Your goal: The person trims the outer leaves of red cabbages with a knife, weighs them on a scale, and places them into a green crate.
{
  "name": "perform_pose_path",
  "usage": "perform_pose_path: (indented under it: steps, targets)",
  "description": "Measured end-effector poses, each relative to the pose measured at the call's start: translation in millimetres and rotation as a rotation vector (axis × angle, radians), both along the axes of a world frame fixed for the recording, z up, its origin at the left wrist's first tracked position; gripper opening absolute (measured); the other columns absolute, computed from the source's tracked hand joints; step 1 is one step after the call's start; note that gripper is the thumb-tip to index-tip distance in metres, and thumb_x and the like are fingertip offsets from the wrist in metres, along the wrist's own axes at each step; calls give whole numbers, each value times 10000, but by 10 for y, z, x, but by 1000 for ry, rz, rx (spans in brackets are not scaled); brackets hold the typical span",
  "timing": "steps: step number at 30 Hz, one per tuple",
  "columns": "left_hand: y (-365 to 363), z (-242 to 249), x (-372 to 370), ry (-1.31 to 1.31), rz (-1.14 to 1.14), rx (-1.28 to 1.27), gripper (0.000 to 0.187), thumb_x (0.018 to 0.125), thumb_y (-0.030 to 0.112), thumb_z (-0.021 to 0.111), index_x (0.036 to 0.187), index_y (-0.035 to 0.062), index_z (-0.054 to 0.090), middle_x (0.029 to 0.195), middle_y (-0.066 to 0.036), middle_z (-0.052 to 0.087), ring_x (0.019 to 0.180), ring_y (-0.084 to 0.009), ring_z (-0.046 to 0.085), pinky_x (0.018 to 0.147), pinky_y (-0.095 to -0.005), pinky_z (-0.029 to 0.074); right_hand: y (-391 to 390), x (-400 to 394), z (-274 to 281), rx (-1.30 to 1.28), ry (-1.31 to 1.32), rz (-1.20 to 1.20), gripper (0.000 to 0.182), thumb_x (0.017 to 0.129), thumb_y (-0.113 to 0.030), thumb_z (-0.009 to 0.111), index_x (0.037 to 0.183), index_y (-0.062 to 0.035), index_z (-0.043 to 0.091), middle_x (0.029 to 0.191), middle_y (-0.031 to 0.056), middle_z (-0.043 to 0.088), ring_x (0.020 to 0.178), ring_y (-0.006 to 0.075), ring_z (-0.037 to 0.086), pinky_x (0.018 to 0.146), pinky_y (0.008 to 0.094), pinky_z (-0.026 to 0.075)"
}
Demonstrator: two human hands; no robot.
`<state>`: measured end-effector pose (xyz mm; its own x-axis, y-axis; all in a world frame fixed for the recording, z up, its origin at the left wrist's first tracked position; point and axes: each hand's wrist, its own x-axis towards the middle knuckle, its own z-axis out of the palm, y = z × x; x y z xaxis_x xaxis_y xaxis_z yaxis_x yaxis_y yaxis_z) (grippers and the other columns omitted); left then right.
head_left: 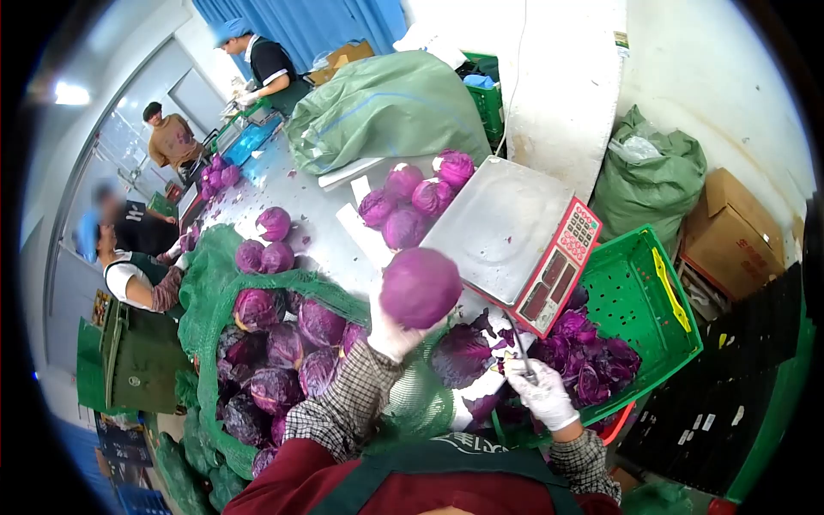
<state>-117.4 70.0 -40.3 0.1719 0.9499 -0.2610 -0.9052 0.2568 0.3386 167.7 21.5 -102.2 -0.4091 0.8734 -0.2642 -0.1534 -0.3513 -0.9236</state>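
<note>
My left hand (393, 335), in a white glove, is closed around a round red cabbage (421, 288) and holds it up in front of the scale. My right hand (542, 396), also gloved, grips a knife (521, 348) whose blade points away from me. Loose purple outer leaves (463, 354) lie on the table edge between the two hands. Beside my right hand, trimmed leaves (584, 360) fill the near part of a green crate (680, 350). Left of my left arm, a green mesh sack (204, 300) gapes around several red cabbages (276, 389).
A digital scale (499, 225) stands ahead, with several cabbages (405, 227) grouped at its left. Three more cabbages (274, 223) sit beyond the sack. A large green woven sack (395, 107) lies farther back. Several people (273, 73) stand along the table's far and left sides.
</note>
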Motion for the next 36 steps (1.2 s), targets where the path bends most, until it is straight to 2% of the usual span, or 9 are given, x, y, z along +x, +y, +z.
perform_pose_path:
  steps: [2,5,9,11,13,15,21,28,36]
  targets:
    - [284,68,39,607,175,88,705,819,366,684,1353,21,380,1275,-164,514,1168,-285,534,994,-470,445,-77,-154,-131,111,136,-20,210,869,48,594,1073,-2,600,964,25,615,868,82,589,798,226,494]
    - [759,-19,134,969,175,292,683,763,200,757,1310,-25,415,1204,-125,554,1106,-225,556,980,-356,449,-230,-428,-540,-13,217,14,213,864,-2,621,1076,-11,603,975,47,601,855,107,599,779,242,502]
    - [1162,-140,356,1457,275,422,765,708,211,802,1315,-31,405,1210,-136,537,1115,-220,540,986,-343,433,-333,-562,-616,249,-299,243,341,843,-227,661,1116,-32,601,997,141,605,898,226,615,784,312,500]
    - [1255,-240,300,1410,132,469,826,739,194,792,1385,-13,321,1317,-138,467,1197,-222,481,1036,-358,381,-374,-479,-709,632,-450,94,352,842,-252,646,1120,-43,596,1061,153,591,994,272,589,826,334,494]
    - [1293,-167,186,1247,14,395,859,748,191,786,1410,-12,278,1349,-150,438,1233,-232,452,1053,-363,363,-430,-311,-715,588,-595,69,348,833,-238,646,1126,-55,595,1109,148,578,1050,294,565,856,340,487]
    - [1230,17,7,1301,-29,359,1036,752,217,777,1471,-3,64,1509,-239,153,1381,-314,254,1126,-418,255,-450,-94,-669,565,-623,-27,336,828,-197,638,1131,-60,594,1136,122,574,1053,271,572,868,328,493]
    - [1180,571,-285,1448,152,471,926,767,212,759,1457,-2,179,1461,-218,300,1347,-311,321,1116,-418,262,-259,-97,-341,651,-617,159,414,859,-220,582,1246,-78,541,1250,129,536,1092,266,566,891,352,495]
    - [1080,687,292,2212,232,1034,1145,575,416,862,1422,-38,239,1447,-264,276,1351,-393,278,1103,-452,274,-147,-1083,-487,499,-652,390,584,905,-359,500,1392,-58,379,1478,227,270,887,376,646,799,414,520]
    - [1216,359,416,2359,21,899,1168,505,405,876,1419,2,271,1442,-323,214,1339,-464,251,1105,-486,256,-468,447,-495,616,-1060,-141,531,822,-155,616,1320,-51,465,1384,244,415,993,363,623,695,385,548]
